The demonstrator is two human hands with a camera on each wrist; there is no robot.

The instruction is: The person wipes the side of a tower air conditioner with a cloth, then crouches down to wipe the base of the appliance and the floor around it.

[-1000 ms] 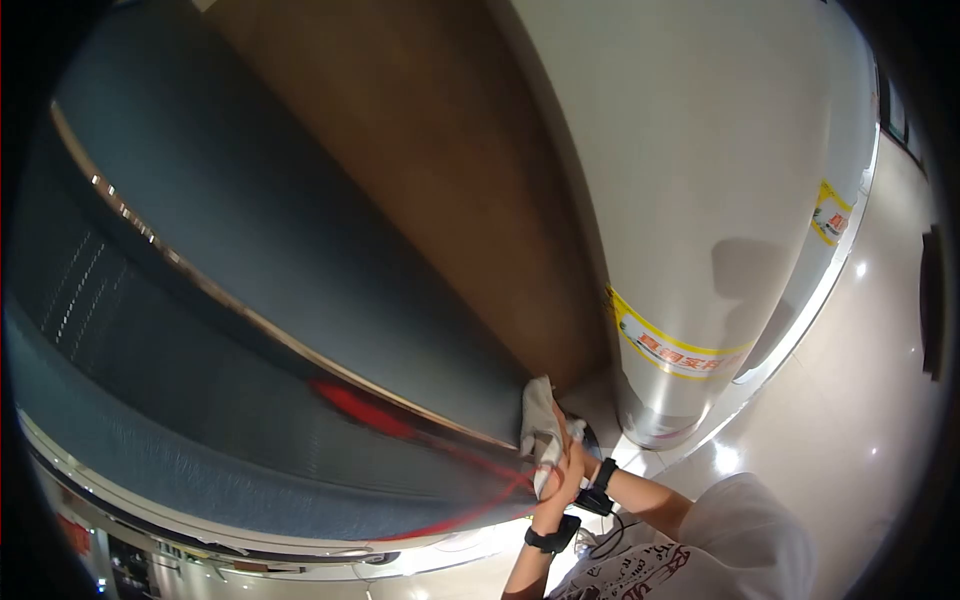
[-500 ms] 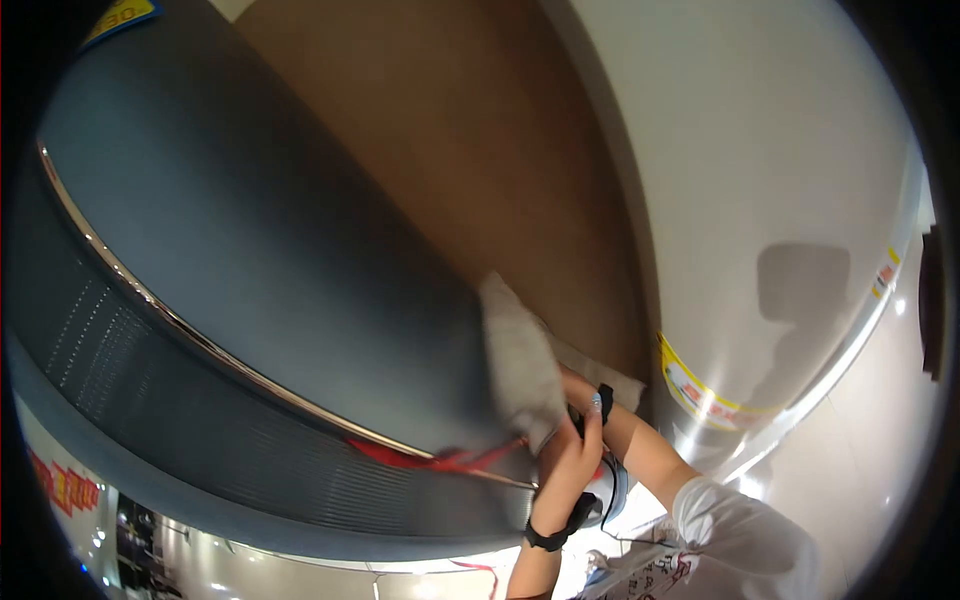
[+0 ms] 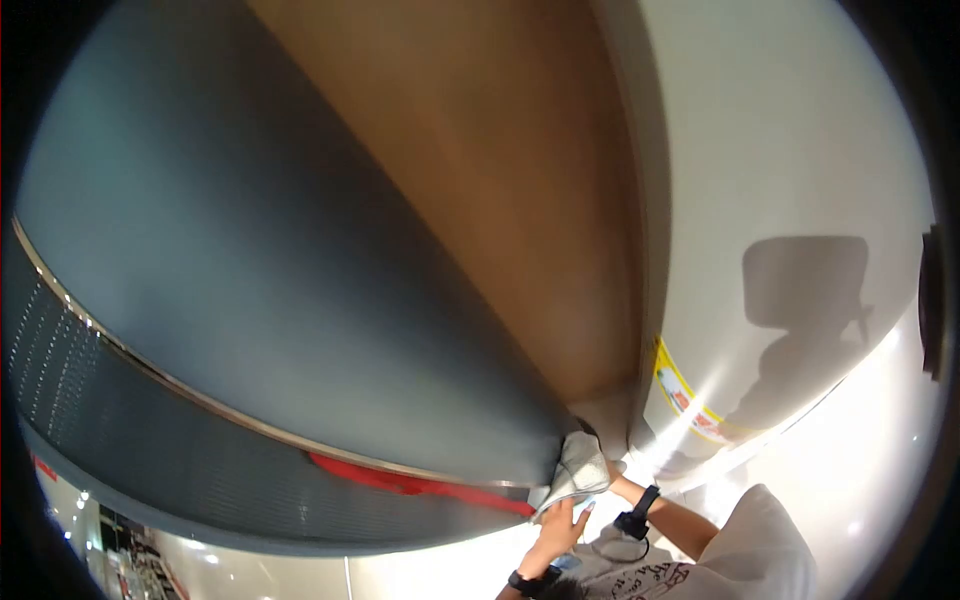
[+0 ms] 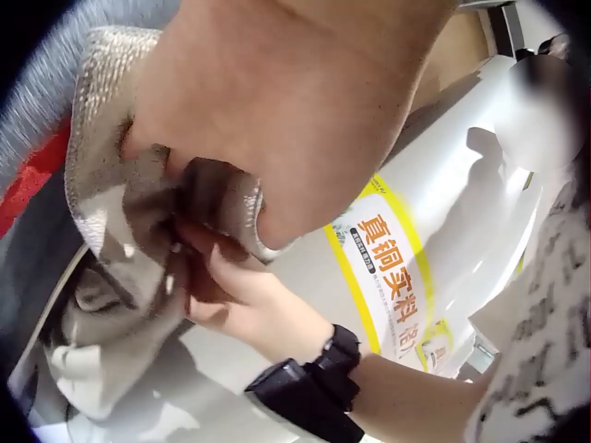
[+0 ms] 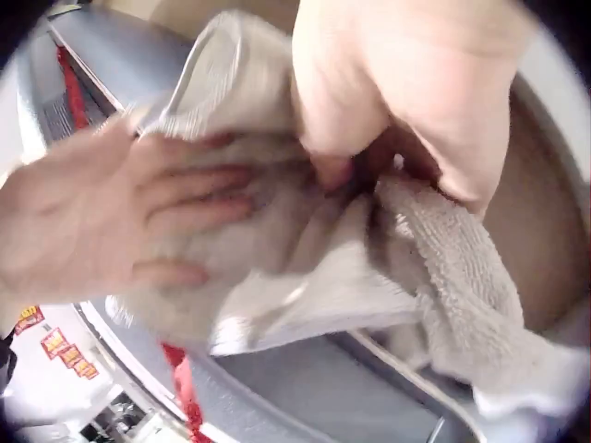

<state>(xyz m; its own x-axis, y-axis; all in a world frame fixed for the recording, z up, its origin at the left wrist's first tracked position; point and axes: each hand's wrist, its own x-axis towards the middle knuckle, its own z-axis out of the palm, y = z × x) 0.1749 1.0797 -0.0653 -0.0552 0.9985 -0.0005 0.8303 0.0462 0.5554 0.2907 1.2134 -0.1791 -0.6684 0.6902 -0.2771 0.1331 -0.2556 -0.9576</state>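
Observation:
A light grey terry cloth (image 3: 580, 465), folded and bunched, is between my two hands, close over the end of the grey curved furniture. My right hand (image 5: 406, 92) pinches a gathered part of it between thumb and curled fingers; in the head view this hand (image 3: 617, 480) is partly behind the cloth. My left hand (image 3: 562, 528) lies against the near side of the cloth, its thumb standing apart. The right wrist view shows the left hand's fingers (image 5: 199, 175) stretched over the fabric, slightly blurred. In the left wrist view the cloth (image 4: 102, 221) hangs in folds below both hands.
Grey curved furniture (image 3: 250, 300) with metal trim fills the left side. A red ribbon (image 3: 400, 480) lies along its lower band. To the right stands a large pale rounded surface (image 3: 780, 130) with a yellow-edged label (image 3: 690, 405). Brown surface (image 3: 500, 180) shows between them.
The cloth hung loose and spread in a blur half a second ago; now it is more compact between the hands. Both hands sit lower in the head view, which has also shifted.

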